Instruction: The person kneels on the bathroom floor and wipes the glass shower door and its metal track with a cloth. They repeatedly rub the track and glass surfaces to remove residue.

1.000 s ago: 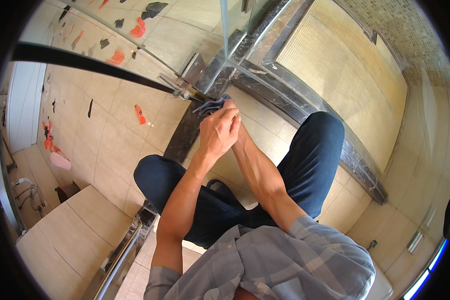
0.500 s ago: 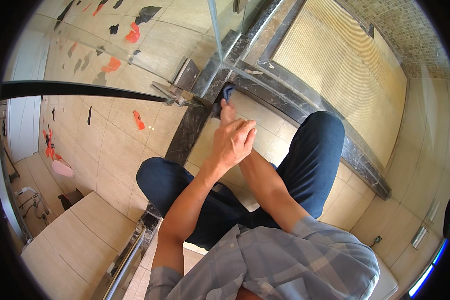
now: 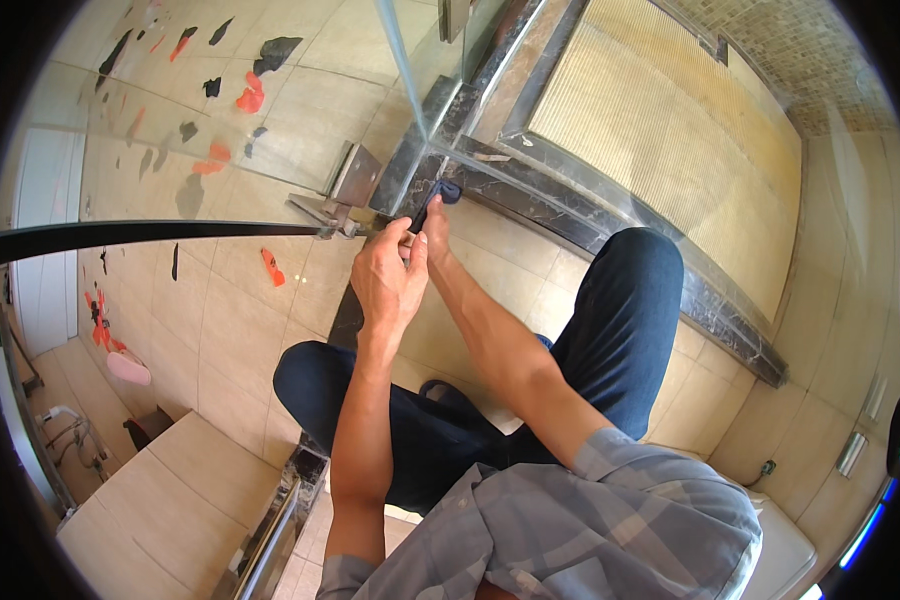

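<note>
Dark blue cloth (image 3: pixel 448 190), bunched, just ahead of the right hand (image 3: pixel 436 232), which is clamped on it. Left hand (image 3: pixel 388 275) close alongside, at cloth's near end; grip unclear. Beyond hands: black marble curb (image 3: pixel 540 210); ahead-left, metal door hinge (image 3: pixel 355 176).

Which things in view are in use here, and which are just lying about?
In use:
- dark blue cloth, in the right hand; left hand close by
- apparently the dark marble curb beside it

Lying about:
- red scraps and black scraps, on floor tiles
- pink slipper, apparently
</note>
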{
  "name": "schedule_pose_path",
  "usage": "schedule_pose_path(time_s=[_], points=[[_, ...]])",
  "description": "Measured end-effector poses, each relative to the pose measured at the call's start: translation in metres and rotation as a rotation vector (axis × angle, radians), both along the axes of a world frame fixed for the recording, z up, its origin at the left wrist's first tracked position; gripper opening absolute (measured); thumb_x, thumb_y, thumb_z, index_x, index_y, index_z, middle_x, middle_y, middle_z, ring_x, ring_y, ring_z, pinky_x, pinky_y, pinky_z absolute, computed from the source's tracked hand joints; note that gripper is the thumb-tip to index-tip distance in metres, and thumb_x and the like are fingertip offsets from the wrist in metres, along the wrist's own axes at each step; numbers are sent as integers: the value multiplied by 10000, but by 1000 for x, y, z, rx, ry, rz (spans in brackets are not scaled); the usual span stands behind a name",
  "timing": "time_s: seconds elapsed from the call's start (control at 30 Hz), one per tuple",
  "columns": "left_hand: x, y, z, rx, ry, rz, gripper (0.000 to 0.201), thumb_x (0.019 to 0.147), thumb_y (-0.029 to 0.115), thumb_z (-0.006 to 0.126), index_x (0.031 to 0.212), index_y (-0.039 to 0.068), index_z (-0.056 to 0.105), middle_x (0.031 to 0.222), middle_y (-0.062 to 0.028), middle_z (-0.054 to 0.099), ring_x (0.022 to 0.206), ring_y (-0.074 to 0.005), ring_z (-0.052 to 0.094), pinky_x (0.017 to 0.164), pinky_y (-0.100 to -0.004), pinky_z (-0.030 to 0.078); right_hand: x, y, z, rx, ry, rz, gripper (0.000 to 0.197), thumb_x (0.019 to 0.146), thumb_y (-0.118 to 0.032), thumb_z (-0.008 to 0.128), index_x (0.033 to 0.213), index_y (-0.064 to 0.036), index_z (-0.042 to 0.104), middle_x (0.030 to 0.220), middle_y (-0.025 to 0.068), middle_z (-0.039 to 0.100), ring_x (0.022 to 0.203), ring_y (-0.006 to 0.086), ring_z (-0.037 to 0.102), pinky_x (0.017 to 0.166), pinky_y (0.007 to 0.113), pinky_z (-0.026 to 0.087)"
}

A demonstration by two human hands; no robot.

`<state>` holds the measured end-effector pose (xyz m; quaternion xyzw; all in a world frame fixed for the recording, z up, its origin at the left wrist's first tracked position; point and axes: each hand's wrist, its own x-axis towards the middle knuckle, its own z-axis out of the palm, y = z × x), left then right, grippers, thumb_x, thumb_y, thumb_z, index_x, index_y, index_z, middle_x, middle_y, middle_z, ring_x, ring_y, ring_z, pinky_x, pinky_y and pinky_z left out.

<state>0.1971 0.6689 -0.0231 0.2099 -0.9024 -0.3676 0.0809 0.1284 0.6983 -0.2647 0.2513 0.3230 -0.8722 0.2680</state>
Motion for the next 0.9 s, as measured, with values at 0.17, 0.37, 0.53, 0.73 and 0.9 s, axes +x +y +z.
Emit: schedule_pose_path(time_s=[0.17,0.37,0.53,0.73,0.9], points=[[4,-4,-8,38,37,70,327,881,165,741,1144,-19,679,862,-132,738,714,-217,693,688,-348,539,-15,-1,70,226,-190,-18,375,1089,-331,372,1253,-38,539,1205,86,636,1053,216,614,973,372,474],[-2,1,-2,21,37,44,330,881,161,742,1153,-15,678,862,-134,737,704,-219,686,678,-345,534,-15,0,32,189,19,-84,277,1056,-261,423,1104,-62,609,1086,52,655,995,185,601,904,360,477],[4,-4,-4,20,34,67,335,882,162,741,1161,-11,675,865,-135,738,707,-220,688,679,-343,534,-30,-1,65,229,-262,-61,283,1026,-246,471,1088,-28,640,1067,57,665,938,193,608,855,362,492],[0,-2,-3,44,-21,68,355,880,199,724,1180,15,674,908,-132,737,763,-272,705,725,-390,540,-23,0,-5,166,-161,-4,406,1040,-343,480,1228,-1,595,1176,86,642,1027,208,602,917,371,482],[0,0,-11,35,9,43,366,875,206,727,1187,21,677,893,-132,738,761,-280,706,719,-392,541,10,-1,28,412,76,71,367,985,-292,599,1176,20,628,1116,110,677,959,182,604,878,358,476]])
